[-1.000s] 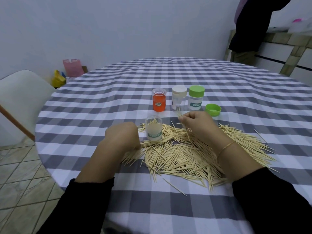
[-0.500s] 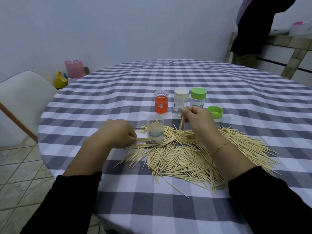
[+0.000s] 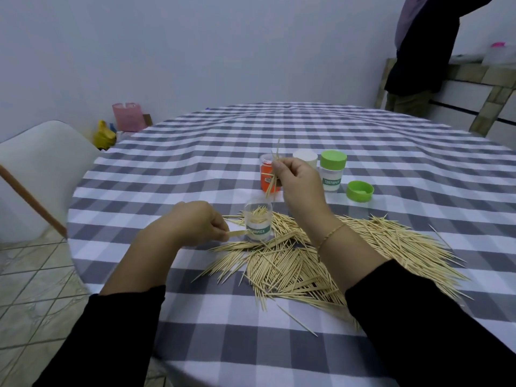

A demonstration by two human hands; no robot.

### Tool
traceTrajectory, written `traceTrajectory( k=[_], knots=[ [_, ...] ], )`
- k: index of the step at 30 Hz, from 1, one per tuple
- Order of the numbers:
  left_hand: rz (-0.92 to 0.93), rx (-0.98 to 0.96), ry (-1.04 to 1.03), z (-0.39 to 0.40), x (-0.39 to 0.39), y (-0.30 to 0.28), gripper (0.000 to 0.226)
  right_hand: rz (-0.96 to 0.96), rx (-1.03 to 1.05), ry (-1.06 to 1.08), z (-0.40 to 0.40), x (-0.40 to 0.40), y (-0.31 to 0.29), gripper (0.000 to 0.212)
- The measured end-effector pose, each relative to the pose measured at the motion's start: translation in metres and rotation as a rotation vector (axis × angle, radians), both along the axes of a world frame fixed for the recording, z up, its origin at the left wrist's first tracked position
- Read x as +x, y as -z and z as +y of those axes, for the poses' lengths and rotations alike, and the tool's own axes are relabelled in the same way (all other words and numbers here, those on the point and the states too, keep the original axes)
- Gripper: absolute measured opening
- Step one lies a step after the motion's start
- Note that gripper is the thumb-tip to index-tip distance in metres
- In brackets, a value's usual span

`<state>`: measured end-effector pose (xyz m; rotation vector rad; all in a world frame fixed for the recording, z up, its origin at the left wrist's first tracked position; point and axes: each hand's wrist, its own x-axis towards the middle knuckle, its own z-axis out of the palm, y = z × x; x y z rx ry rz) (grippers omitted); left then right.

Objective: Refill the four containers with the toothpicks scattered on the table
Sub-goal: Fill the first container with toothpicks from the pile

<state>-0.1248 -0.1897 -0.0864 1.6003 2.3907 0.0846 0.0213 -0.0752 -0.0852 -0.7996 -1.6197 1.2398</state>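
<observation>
1. Head view: we see a round table (image 3: 195,152) under a grey-and-white checked cloth, with a wide heap of toothpicks (image 3: 321,263) lying toward its near edge.
2. Our right hand (image 3: 300,182) is raised above the heap, its fingers (image 3: 279,166) pinching a small bundle of toothpicks (image 3: 275,174) held nearly upright.
3. Our left hand (image 3: 192,224) sits low near the cloth, its fingers curled round a few toothpicks that point toward the open clear container (image 3: 258,222).
4. That container stands upright at the far edge of the heap, partly filled.
5. Behind it, toward the table's middle, stand an orange container (image 3: 265,174), a white-lidded container (image 3: 307,157) and a green-lidded container (image 3: 332,171) in a row.
6. A loose green lid (image 3: 359,191) lies just right of them.
7. A white chair (image 3: 36,174) stands beside the table's left edge.
</observation>
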Motion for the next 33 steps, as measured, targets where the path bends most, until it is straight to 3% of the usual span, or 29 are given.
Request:
traceTrajectory(
  k=[14, 19, 26, 31, 33],
  knots=[
    [-0.37, 0.102, -0.016, -0.009, -0.014, -0.006, 0.011, -0.132, -0.03, -0.134, -0.008, -0.001, 0.027, 0.023],
    [-0.58, 0.283, -0.036, -0.003, -0.01, -0.008, 0.011, -0.093, -0.057, -0.135, -0.004, 0.005, 0.025, 0.025],
    [-0.963, 0.677, -0.126, 0.018, 0.017, 0.007, 0.006, 0.054, -0.091, -0.132, -0.005, 0.007, 0.022, 0.02],
    [-1.189, 0.791, -0.227, 0.028, 0.031, 0.023, 0.008, 0.101, -0.061, -0.112, -0.006, 0.009, 0.024, 0.01],
    [-1.199, 0.787, -0.228, 0.03, 0.032, 0.028, 0.007, 0.11, -0.037, -0.11, -0.007, 0.01, 0.025, 0.011]
  ],
)
